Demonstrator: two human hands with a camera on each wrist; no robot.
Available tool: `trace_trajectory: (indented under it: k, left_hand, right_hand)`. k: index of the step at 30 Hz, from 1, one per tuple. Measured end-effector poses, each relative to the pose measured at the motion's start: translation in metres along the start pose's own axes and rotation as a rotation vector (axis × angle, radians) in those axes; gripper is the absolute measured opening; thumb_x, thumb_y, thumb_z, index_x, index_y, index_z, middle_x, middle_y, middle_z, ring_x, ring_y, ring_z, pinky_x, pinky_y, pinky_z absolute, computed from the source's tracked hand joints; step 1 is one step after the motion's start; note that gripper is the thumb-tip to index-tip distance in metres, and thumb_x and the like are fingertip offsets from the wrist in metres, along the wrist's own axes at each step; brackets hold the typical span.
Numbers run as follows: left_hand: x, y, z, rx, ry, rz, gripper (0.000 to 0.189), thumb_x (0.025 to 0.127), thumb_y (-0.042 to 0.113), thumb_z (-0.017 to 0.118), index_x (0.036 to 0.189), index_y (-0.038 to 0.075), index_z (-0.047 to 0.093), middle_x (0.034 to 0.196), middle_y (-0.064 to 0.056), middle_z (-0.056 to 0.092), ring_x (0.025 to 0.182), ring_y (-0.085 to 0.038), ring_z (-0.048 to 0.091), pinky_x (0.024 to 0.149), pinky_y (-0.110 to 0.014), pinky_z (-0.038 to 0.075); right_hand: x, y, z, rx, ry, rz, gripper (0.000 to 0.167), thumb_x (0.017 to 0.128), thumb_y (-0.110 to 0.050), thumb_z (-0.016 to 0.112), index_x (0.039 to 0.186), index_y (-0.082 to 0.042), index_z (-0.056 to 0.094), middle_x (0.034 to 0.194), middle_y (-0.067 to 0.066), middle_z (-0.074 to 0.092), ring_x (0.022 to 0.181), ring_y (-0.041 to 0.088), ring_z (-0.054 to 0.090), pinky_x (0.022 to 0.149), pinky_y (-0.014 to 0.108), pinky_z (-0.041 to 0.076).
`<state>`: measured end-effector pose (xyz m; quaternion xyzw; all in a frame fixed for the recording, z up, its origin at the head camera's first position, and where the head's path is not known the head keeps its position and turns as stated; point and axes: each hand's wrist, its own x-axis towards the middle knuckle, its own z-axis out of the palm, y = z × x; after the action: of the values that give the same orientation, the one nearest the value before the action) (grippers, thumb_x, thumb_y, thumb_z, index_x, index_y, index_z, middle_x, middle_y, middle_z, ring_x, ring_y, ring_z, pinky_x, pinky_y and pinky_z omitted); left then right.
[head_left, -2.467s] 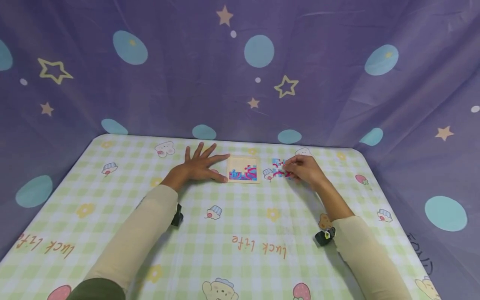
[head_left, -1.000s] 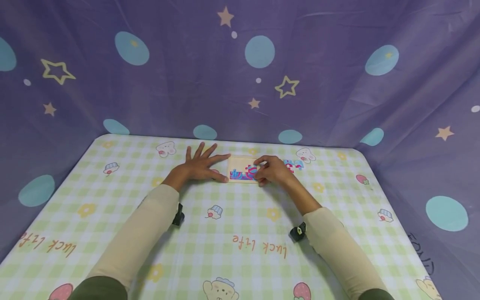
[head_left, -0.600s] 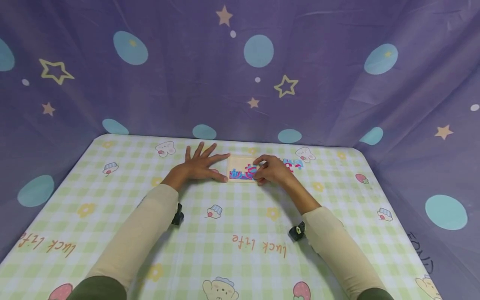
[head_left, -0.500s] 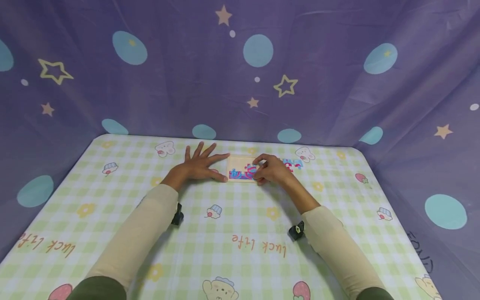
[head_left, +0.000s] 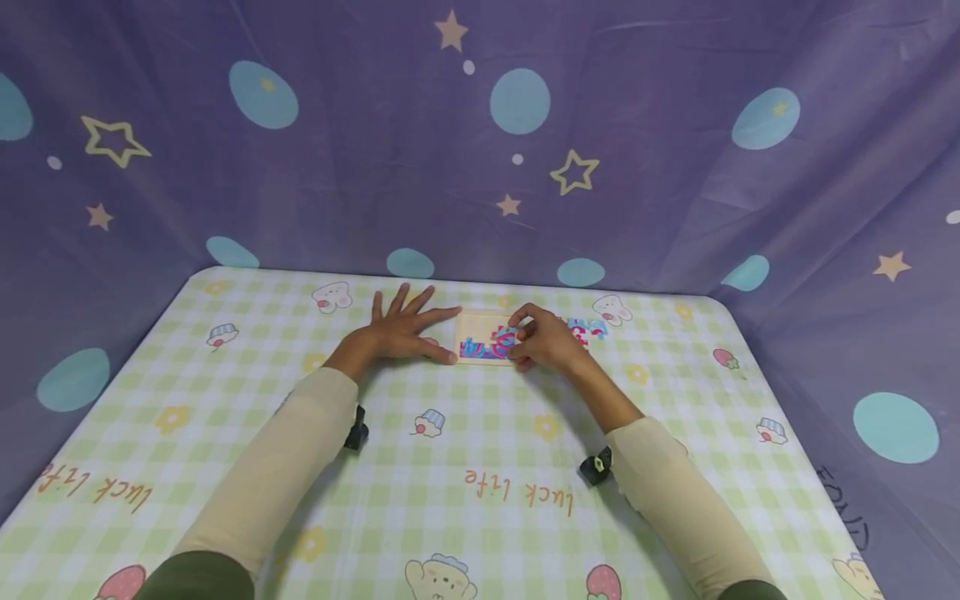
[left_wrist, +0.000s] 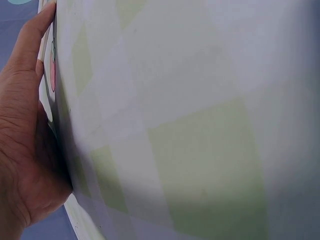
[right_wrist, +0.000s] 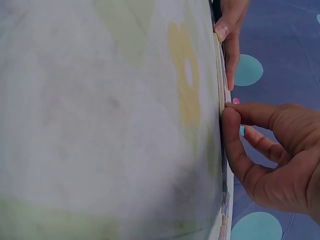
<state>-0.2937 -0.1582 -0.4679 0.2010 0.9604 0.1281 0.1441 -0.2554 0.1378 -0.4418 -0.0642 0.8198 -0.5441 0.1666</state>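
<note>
A shallow wooden puzzle tray [head_left: 480,323] lies toward the back of the table, with pink, blue and purple pieces [head_left: 474,350] along its near side and its far part bare wood. My left hand [head_left: 393,335] lies flat with spread fingers, thumb and forefinger touching the tray's left edge. At the tray's right side, my right hand [head_left: 551,342] pinches a puzzle piece [head_left: 506,336] between thumb and curled fingers, low over the tray. The fingers partly hide that piece. In the right wrist view a pink bit [right_wrist: 236,101] shows by the right fingertips [right_wrist: 231,111].
Loose puzzle pieces [head_left: 588,327] lie right of the tray, partly behind my right hand. A green-checked cloth [head_left: 487,442] covers the table. A purple curtain [head_left: 420,142] with stars and dots hangs behind and at both sides.
My right hand has come left from the loose pieces to the tray's right side, then stayed there, its forefinger now slightly higher. The left hand has kept its place.
</note>
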Motion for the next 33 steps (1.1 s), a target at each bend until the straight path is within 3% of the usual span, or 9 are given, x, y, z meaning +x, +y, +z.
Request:
trace_trajectory:
  k: [6,13,26,33]
  left_hand:
    - [0.002,-0.001,0.0,0.001,-0.007,-0.005,0.095,0.06,0.098,0.049,0.144,0.069,0.014,0.164,0.012,-0.015,0.145,-0.03,-0.029,0.103,-0.065,-0.027]
    - [0.002,-0.002,0.002,-0.001,-0.011,0.0,0.095,0.063,0.096,0.05,0.146,0.067,0.015,0.164,0.011,-0.016,0.144,-0.03,-0.03,0.101,-0.065,-0.029]
    - [-0.003,0.004,-0.006,-0.022,-0.001,0.025,0.098,0.066,0.092,0.055,0.151,0.058,0.02,0.166,0.006,-0.011,0.146,-0.033,-0.026,0.101,-0.066,-0.028]
    - [-0.01,0.007,-0.008,-0.037,0.007,0.052,0.095,0.07,0.087,0.058,0.153,0.054,0.023,0.167,0.0,-0.007,0.146,-0.039,-0.023,0.101,-0.07,-0.024]
  right_hand:
    - [0.0,0.0,-0.001,0.002,0.02,-0.036,0.038,0.082,0.006,0.076,0.115,0.001,0.057,0.109,0.021,0.056,0.072,0.031,0.071,0.063,0.041,0.06]
    - [-0.001,0.001,-0.001,0.013,0.041,-0.076,0.018,0.093,0.001,0.066,0.109,0.002,0.059,0.1,0.02,0.062,0.074,0.036,0.07,0.064,0.045,0.06]
    - [-0.004,0.001,-0.008,0.101,0.05,-0.043,0.019,0.095,0.001,0.063,0.113,0.002,0.058,0.101,0.022,0.059,0.084,0.037,0.07,0.07,0.048,0.059]
    - [-0.009,0.004,-0.013,0.048,0.068,-0.045,0.021,0.095,-0.004,0.064,0.114,0.0,0.058,0.1,0.019,0.061,0.085,0.036,0.069,0.069,0.044,0.057]
